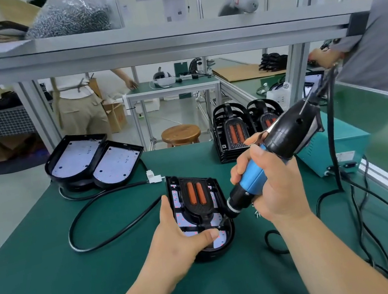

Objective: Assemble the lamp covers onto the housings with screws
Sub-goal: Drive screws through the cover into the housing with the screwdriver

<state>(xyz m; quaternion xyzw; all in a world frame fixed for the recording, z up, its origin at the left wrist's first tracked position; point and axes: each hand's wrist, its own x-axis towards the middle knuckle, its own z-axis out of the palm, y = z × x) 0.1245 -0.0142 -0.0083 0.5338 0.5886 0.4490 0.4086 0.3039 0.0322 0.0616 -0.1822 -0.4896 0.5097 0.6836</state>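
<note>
The left hand (178, 240) clasped the lamp housing (230, 233) along its left edge, thumb laid across the near end. The right hand (272, 185) was wrapped round the blue barrel of an electric screwdriver (258, 178), which slanted down and to the left, its bit meeting the lower right part of the cover (196, 198). The black cover, with two orange strips, sat inside the housing just below the frame's centre, on the green bench mat (57, 287).

A few small screws (256, 213), too blurred to count, lay just right of the housing, by the right hand. A black cable (91, 216) looped across the mat left of centre, ending at a white connector (154, 176) above the housing's top left corner. Left of centre, higher up, open housings (97, 161) with pale boards inside lay stacked and overlapping. Right of centre stood stacks of covers (234, 134), behind the screwdriver. A teal box (338, 149) sat at the right, with black cords trailing below it.

In the upper left, a clear bag of screws (71, 15) rested on the shelf. A wooden stool (180, 135) stood beyond the bench's far edge.
</note>
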